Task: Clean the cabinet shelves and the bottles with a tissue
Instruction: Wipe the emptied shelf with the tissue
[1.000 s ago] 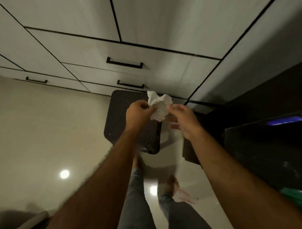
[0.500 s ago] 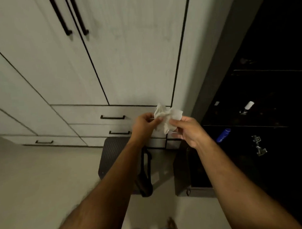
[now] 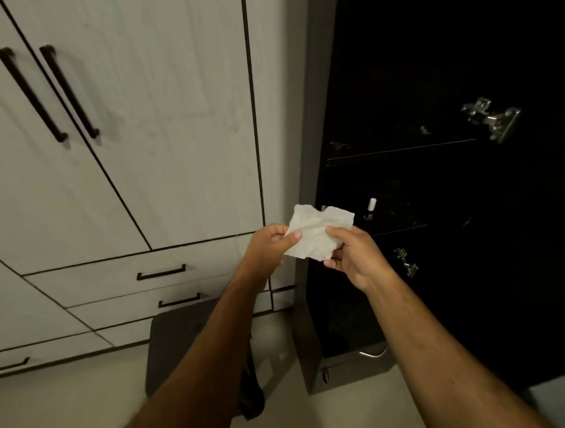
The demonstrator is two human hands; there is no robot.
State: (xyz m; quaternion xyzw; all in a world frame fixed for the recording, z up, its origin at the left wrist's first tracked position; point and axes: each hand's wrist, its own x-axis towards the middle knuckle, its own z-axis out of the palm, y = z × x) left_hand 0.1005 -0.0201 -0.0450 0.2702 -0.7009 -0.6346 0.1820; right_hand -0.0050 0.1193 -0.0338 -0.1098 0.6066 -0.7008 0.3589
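A crumpled white tissue (image 3: pixel 317 233) is being held up in front of the person between both hands. The left hand (image 3: pixel 269 249) is pinching the tissue's left edge, thumb laid over the paper and fingers curled behind it. The right hand (image 3: pixel 353 256) is gripping the right side, thumb on top and fingers curled beneath. The sheet is being kept partly spread between the two grips.

Below the forearms, a dark stool (image 3: pixel 180 342) is being seen on the pale floor (image 3: pixel 51 410), just beside the drawer fronts (image 3: pixel 126 280) with black bar handles. Above these, closed pale cabinet doors (image 3: pixel 162 115) are being observed.

To the right, the open cabinet (image 3: pixel 434 183) is showing a dark interior; shelf edges (image 3: pixel 400 152) are being made out, and a small white-capped bottle (image 3: pixel 370 207) is standing on the middle shelf. Metal hinges (image 3: pixel 492 120) are being noted on the far side.
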